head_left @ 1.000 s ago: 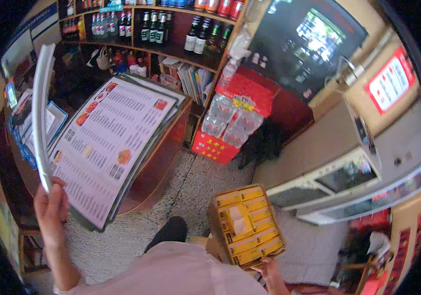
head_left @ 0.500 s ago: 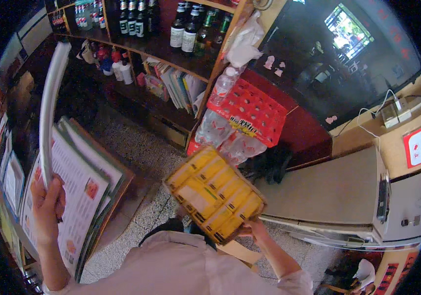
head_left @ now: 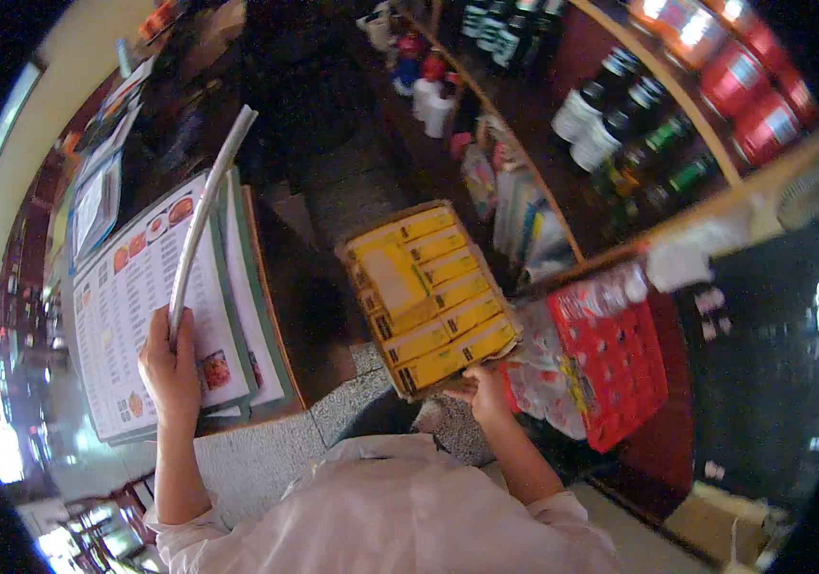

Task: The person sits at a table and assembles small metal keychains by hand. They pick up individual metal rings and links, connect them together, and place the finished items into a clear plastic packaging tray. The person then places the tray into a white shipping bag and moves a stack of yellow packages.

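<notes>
My left hand [head_left: 170,362] is closed round the lower end of a long, pale grey strip [head_left: 201,222], which stands up and leans to the right. Whether it is a tube or something flat seen edge-on I cannot tell. Below and beside that hand, large printed menu sheets [head_left: 132,297] with food pictures lie stacked on a dark counter. My right hand [head_left: 482,390] grips the near edge of a shallow cardboard tray packed with yellow boxes [head_left: 433,304], held tilted over the floor. Some of its fingers are hidden by the tray.
At the right stands a wooden shelf [head_left: 562,251] with dark bottles [head_left: 600,115], red packs and books. Below it are a red plastic crate [head_left: 615,373] and wrapped clear bottles [head_left: 543,368]. A dark screen [head_left: 773,364] is at the far right. Speckled floor [head_left: 275,445] shows near me.
My view has swung left, so the counter and shelf now sit further right. Both hands keep their hold; the strip leans further right and the tray of yellow boxes has turned slightly.
</notes>
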A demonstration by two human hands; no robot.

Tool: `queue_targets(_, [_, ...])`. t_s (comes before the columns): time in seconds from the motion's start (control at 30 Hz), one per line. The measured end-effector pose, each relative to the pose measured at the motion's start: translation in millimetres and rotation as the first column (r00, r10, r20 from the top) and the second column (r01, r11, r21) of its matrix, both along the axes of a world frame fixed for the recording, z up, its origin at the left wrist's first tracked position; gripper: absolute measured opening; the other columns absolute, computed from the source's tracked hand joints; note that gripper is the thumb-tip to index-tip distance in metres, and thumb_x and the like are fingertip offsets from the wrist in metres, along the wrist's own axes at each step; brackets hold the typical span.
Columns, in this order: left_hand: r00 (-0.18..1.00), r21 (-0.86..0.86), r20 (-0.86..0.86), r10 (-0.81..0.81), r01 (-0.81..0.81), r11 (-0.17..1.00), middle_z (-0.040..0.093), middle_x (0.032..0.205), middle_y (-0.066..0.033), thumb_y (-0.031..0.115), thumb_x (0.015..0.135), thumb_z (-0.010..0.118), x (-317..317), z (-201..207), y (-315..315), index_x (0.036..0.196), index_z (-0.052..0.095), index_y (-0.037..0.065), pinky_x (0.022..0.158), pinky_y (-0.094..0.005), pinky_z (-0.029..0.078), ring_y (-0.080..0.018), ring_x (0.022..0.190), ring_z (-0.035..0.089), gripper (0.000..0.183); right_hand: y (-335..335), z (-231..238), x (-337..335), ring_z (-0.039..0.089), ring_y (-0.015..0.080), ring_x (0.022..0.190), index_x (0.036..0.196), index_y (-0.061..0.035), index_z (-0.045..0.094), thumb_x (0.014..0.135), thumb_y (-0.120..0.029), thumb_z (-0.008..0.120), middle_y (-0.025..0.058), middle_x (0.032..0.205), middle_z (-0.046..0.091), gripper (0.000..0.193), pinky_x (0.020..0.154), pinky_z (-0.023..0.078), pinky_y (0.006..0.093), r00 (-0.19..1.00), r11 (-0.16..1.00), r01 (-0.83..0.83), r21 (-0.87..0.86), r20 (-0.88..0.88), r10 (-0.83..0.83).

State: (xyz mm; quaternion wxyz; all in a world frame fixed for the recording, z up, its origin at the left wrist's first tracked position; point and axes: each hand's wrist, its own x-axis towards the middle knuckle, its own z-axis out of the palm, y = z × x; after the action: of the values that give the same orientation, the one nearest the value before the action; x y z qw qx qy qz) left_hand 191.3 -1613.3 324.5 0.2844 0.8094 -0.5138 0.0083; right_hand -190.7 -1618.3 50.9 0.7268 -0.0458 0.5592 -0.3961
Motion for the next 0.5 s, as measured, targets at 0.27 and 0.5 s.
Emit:
queue_targets(0.27, [0.934,0.009,0.189,0.305,-0.312,0.95,0.051,0.06,-0.0138,0.015,0.092,0.056,-16.9,-6.4,-12.1,0.1,0.056,-0.003,0.046,-0.0357,0.035,-0.0244,0.046,0.045,0.019,-183.0,-40.1,48.7,0.062,0.0299,0.081,0.1,0.0,0.051,0.077,-0.01,0.061,0.0132,0.099,0.055,0.027,0.074,0.058,0.055,0.986,0.987,-0.159,0.008,-0.049,0.159])
queue_targets(0.5, [0.939,0.217,0.172,0.297,-0.33,0.919,0.058,0.082,-0.0205,0.007,0.089,0.053,-38.5,15.4,41.5,0.104,0.055,-0.003,0.062,-0.0409,0.043,-0.0369,0.07,0.055,0.018,-251.5,-14.0,103.0,0.06,0.0355,0.091,0.107,0.0096,0.048,0.076,-0.006,0.058,0.021,0.102,0.053,0.037,0.078,0.057,0.0554,0.971,0.985,-0.171,-0.002,-0.168,0.169])
